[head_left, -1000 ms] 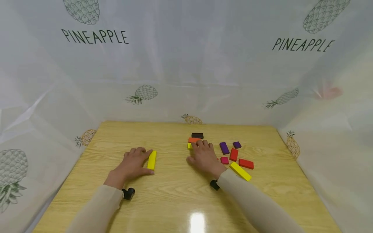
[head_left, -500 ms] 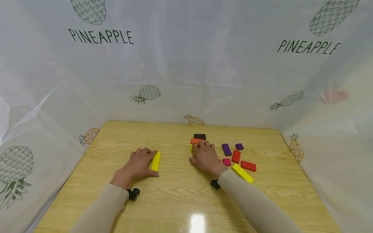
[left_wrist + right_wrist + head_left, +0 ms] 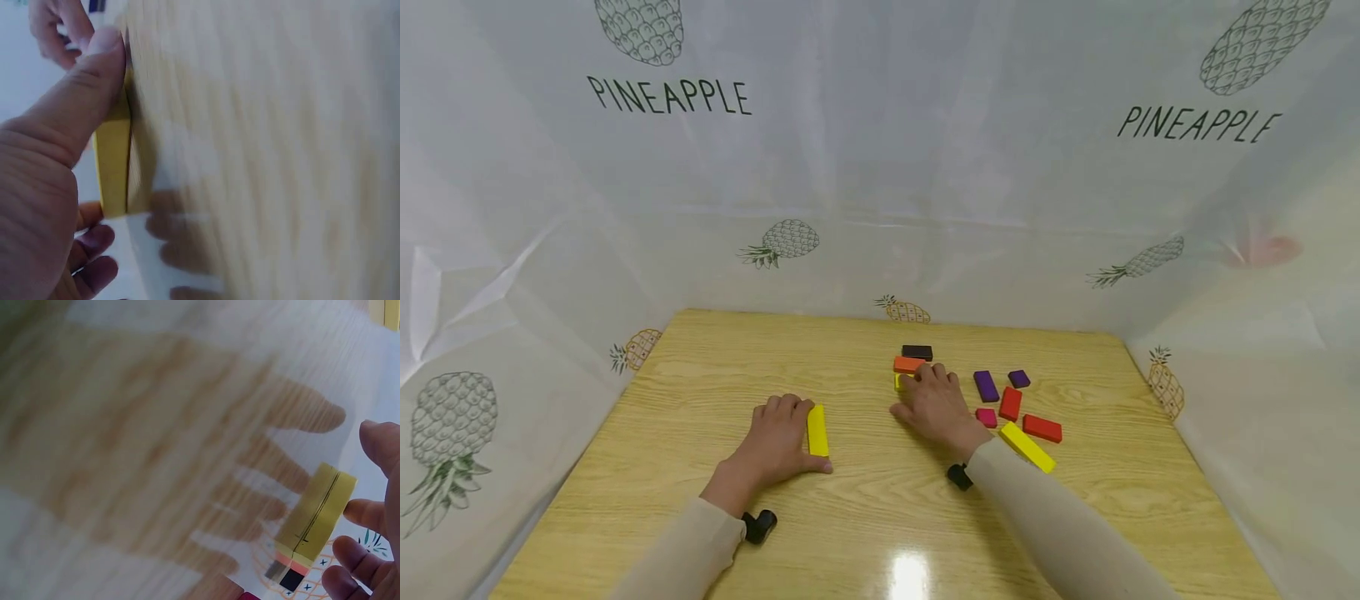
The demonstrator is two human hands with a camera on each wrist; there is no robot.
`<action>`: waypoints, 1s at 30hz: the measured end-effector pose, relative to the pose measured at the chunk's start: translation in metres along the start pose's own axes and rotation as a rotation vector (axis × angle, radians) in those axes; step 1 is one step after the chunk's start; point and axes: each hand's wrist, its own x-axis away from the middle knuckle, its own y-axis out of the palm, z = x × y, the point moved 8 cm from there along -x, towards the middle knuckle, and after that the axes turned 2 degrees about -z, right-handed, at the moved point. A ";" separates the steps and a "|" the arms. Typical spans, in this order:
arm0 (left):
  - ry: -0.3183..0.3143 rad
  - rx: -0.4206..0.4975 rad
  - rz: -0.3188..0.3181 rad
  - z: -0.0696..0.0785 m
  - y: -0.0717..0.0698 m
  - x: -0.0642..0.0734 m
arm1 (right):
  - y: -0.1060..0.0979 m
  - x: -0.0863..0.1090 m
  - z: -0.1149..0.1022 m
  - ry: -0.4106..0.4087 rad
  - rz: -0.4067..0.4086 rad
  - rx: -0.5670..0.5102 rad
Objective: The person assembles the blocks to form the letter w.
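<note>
In the head view my left hand (image 3: 780,439) holds a long yellow block (image 3: 817,431) lengthwise, with the thumb at its near end and a fingertip at its far end. The left wrist view shows that yellow block (image 3: 114,162) low over or on the wood; I cannot tell which. My right hand (image 3: 942,408) reaches to another yellow block (image 3: 900,382), partly covered by its fingers. There, in the right wrist view, a fingertip touches the side of the yellow block (image 3: 315,512) while the thumb stays apart. An orange block (image 3: 909,365) and a black block (image 3: 917,352) lie just behind.
Right of my right hand lie two purple blocks, one of them longer (image 3: 986,386), a pink block (image 3: 987,417), two red blocks, one upright in view (image 3: 1011,403), and a long yellow block (image 3: 1027,447). Pineapple-printed sheeting (image 3: 880,150) surrounds the wooden table (image 3: 850,533).
My left hand has moved right and slightly nearer with the yellow block, which has turned a little. My right hand stays at the other yellow block. The head view has shifted slightly.
</note>
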 end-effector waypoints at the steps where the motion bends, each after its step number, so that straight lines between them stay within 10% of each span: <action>1: -0.001 0.004 0.013 0.003 0.000 0.001 | 0.000 0.000 0.000 0.000 0.001 0.003; 15: -0.050 0.070 0.070 0.024 0.014 0.009 | -0.001 0.002 0.000 0.008 0.029 -0.021; 30: 0.030 0.114 0.158 0.023 0.006 0.025 | -0.006 -0.004 0.018 0.333 0.092 -0.051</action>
